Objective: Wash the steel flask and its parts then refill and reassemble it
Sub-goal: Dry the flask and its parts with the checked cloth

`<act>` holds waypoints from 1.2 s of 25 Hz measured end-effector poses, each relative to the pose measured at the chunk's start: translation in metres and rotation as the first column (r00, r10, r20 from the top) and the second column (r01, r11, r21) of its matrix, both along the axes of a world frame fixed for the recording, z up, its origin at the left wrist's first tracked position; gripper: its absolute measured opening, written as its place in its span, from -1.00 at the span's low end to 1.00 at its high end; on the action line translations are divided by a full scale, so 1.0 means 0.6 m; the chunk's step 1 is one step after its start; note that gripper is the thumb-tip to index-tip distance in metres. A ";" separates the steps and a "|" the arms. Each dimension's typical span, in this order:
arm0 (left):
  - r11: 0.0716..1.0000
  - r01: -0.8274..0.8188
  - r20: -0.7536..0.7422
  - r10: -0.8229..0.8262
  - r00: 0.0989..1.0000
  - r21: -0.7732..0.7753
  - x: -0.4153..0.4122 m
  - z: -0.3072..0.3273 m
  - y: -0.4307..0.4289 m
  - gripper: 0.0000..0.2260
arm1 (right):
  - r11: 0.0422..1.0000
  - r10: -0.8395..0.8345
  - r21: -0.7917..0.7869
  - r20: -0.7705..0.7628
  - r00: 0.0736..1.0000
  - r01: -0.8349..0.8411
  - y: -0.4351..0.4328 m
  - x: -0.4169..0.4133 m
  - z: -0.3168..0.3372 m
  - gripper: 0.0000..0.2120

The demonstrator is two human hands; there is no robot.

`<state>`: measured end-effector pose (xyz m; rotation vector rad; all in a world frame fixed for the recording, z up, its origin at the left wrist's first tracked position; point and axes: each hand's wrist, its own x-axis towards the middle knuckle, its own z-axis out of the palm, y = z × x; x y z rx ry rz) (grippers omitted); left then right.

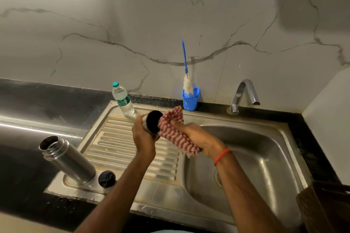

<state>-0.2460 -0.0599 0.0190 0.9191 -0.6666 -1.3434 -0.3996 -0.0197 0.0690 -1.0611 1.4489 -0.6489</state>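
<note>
Presently, steel flask stands open at near left on the drainboard, stopper just beside, apparently draining. Left hand clamps the flask cup, presenting its mouth to the checked cloth gripped in the right hand, evidently for drying.

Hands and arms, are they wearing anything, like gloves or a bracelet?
No gloves, and no sleeves in view. The right hand has an orange-red thread band tied round its wrist. The left hand and its wrist wear nothing I can see.
</note>
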 end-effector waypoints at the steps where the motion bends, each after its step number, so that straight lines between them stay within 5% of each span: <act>1: 0.993 0.045 -0.087 -0.035 0.996 0.113 0.011 0.001 -0.003 -0.65 | 0.998 -0.042 -0.039 0.056 0.998 0.044 0.001 -0.011 -0.001 -0.42; 6: 0.940 0.304 -0.325 -0.241 0.914 0.157 0.052 0.006 0.002 -0.45 | 0.946 -0.265 -0.040 0.472 0.841 0.321 0.000 -0.042 -0.015 -0.57; 12: 0.923 0.355 -0.339 -0.291 0.895 0.146 0.067 0.003 0.011 -0.44 | 0.934 -0.286 -0.015 0.567 0.772 0.357 -0.002 -0.033 -0.024 -0.49; 16: 0.954 0.263 -0.084 -0.253 0.964 0.144 0.098 -0.003 0.018 -0.58 | 0.929 -0.297 -0.024 0.546 0.783 0.369 0.003 -0.023 -0.033 -0.56; 18: 0.969 0.228 0.246 -0.244 0.938 0.090 0.120 -0.004 0.019 -0.57 | 0.932 -0.292 -0.026 0.541 0.789 0.363 0.005 -0.020 -0.038 -0.55; 20: 0.965 0.261 0.638 -0.221 0.738 0.032 0.148 -0.003 0.021 -0.56 | 0.937 -0.284 -0.026 0.522 0.804 0.348 0.007 -0.016 -0.041 -0.53; 23: 0.932 0.356 0.950 -0.167 0.264 0.065 0.184 -0.012 0.024 -0.45 | 0.943 -0.267 -0.042 0.496 0.827 0.330 0.007 -0.007 -0.040 -0.51; 26: 0.919 0.383 0.995 -0.096 -0.028 0.099 0.203 -0.038 0.033 -0.41 | 0.951 -0.244 -0.050 0.477 0.844 0.304 0.002 0.003 -0.042 -0.47; 30: 0.882 0.452 0.978 -0.047 -0.201 0.135 0.217 -0.076 0.051 -0.43 | 0.961 -0.227 -0.049 0.429 0.875 0.273 -0.006 0.014 -0.050 -0.44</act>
